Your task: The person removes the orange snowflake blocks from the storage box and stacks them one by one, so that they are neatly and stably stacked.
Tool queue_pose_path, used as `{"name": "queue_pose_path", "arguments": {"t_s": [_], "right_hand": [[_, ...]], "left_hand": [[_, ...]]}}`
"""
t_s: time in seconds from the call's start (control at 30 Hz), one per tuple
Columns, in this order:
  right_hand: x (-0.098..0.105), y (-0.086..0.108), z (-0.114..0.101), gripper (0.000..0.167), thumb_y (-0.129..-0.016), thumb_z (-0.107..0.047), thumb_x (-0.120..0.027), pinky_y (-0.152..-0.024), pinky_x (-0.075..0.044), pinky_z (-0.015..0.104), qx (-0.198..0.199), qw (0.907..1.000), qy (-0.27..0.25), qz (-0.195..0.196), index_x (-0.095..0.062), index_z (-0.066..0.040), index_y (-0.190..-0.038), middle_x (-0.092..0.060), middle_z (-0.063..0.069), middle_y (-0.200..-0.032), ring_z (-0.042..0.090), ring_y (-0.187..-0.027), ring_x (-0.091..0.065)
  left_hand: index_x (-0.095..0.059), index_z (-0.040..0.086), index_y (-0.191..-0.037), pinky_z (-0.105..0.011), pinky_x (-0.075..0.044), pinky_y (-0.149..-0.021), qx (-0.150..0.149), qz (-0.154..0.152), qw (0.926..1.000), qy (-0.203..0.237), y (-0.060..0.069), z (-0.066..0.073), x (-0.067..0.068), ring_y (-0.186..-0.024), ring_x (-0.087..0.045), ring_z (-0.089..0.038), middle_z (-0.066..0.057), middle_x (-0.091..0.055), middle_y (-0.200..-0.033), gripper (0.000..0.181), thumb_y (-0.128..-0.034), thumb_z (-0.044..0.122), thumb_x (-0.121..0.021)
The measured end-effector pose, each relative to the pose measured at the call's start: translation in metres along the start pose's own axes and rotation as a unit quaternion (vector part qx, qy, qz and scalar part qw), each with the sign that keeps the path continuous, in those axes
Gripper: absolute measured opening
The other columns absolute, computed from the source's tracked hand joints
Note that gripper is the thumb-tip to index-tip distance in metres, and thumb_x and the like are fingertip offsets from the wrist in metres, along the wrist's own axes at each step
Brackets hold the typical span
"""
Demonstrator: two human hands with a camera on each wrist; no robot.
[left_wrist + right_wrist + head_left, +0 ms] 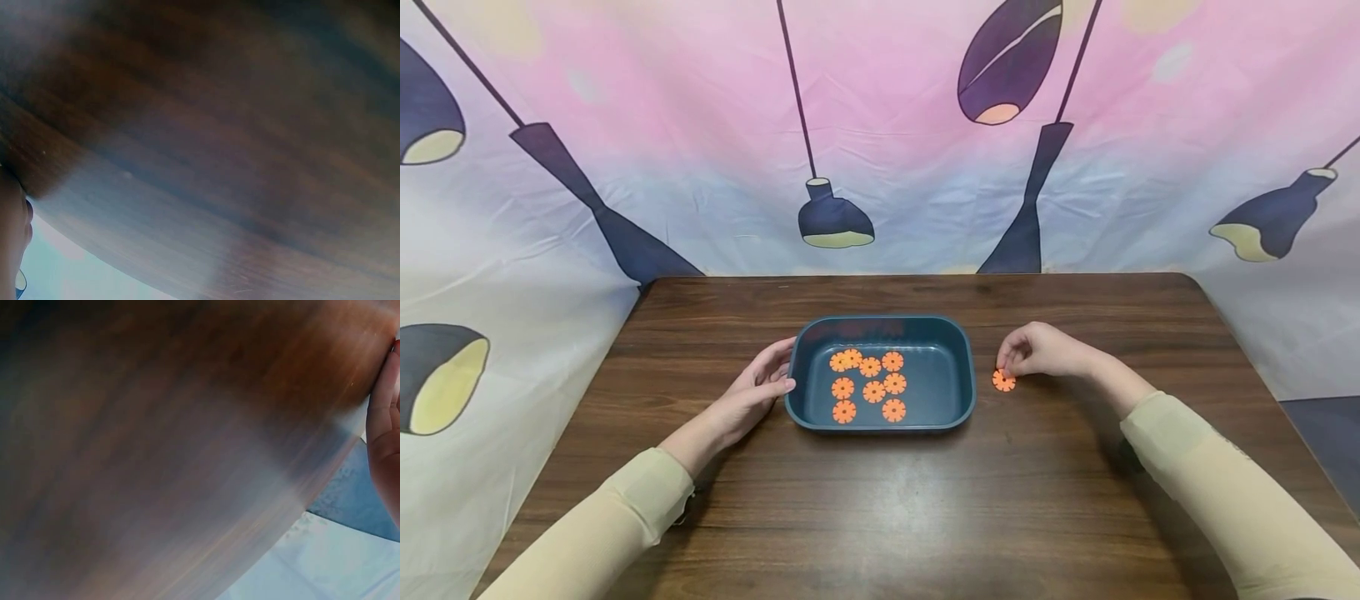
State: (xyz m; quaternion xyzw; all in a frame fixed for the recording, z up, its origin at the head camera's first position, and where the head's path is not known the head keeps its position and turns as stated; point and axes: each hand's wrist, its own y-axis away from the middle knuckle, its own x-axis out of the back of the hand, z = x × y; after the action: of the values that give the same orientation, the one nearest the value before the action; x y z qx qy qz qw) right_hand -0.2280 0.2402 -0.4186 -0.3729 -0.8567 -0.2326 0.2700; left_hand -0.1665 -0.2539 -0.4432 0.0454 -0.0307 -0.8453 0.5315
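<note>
A dark teal rectangular tray (934, 429) stands on the wooden table, with several orange notched discs (893, 410) lying flat in its left and middle part. The left hand (748, 392) holds the tray's left end, its thumb on the rim and the other fingers against the outer side. To the right of the tray, the right hand (1036, 350) has its fingertips on one orange disc (1003, 381) at the table surface. Only edges of the left hand (12, 231) and the right hand (384, 431) show in the wrist views.
The brown wooden table (865, 525) extends around the tray on all sides. Behind and beside it hangs a pastel cloth (910, 167) printed with dark lamp shapes. In the head view, both forearms, in pale sleeves, reach in from the lower corners.
</note>
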Motion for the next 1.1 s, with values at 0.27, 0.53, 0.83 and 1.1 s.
{"name": "queue_pose_path", "arguments": {"t_s": [0.27,0.53,0.83,1.1], "right_hand": [[-0.002,0.000,0.000,0.006,-0.091,0.000,-0.078,-0.072,-0.055,0.023,0.002,0.9999,0.009,0.006,-0.078,-0.002,-0.097,-0.076,0.005,-0.086,0.007,-0.075,-0.064],[0.001,0.001,-0.004,0.007,-0.091,0.000,-0.078,-0.073,-0.056,0.023,0.007,0.9997,0.022,0.008,-0.078,-0.002,-0.097,-0.078,0.005,-0.086,0.006,-0.077,-0.068],[0.011,-0.006,-0.030,0.008,-0.092,-0.002,-0.079,-0.076,-0.059,0.023,0.028,0.9987,0.035,0.025,-0.078,0.000,-0.100,-0.078,0.005,-0.090,0.009,-0.079,-0.070],[0.014,-0.018,-0.065,0.010,-0.093,-0.005,-0.080,-0.082,-0.060,0.028,0.058,0.9966,0.048,0.033,-0.078,-0.007,-0.102,-0.077,0.002,-0.093,0.012,-0.083,-0.070]], "left_hand": [[-0.024,0.010,-0.168,-0.012,-0.042,-0.110,0.000,-0.004,1.0000,-0.006,0.000,0.000,0.001,-0.139,-0.046,-0.001,-0.009,-0.031,-0.167,0.069,-0.1065,0.004,-0.054],[-0.022,0.010,-0.168,-0.012,-0.042,-0.109,0.006,-0.004,0.9999,-0.010,0.000,0.000,0.000,-0.139,-0.045,-0.002,-0.015,-0.026,-0.169,0.069,-0.1071,0.005,-0.054],[-0.021,0.009,-0.169,-0.012,-0.042,-0.108,0.010,-0.002,0.9999,-0.011,-0.001,0.001,0.001,-0.138,-0.046,-0.001,-0.007,-0.031,-0.165,0.069,-0.1072,0.004,-0.053],[-0.022,0.010,-0.169,-0.011,-0.041,-0.109,0.009,-0.005,0.9999,-0.013,0.000,0.000,0.001,-0.139,-0.045,-0.001,-0.011,-0.029,-0.168,0.069,-0.1078,0.007,-0.054]]}}
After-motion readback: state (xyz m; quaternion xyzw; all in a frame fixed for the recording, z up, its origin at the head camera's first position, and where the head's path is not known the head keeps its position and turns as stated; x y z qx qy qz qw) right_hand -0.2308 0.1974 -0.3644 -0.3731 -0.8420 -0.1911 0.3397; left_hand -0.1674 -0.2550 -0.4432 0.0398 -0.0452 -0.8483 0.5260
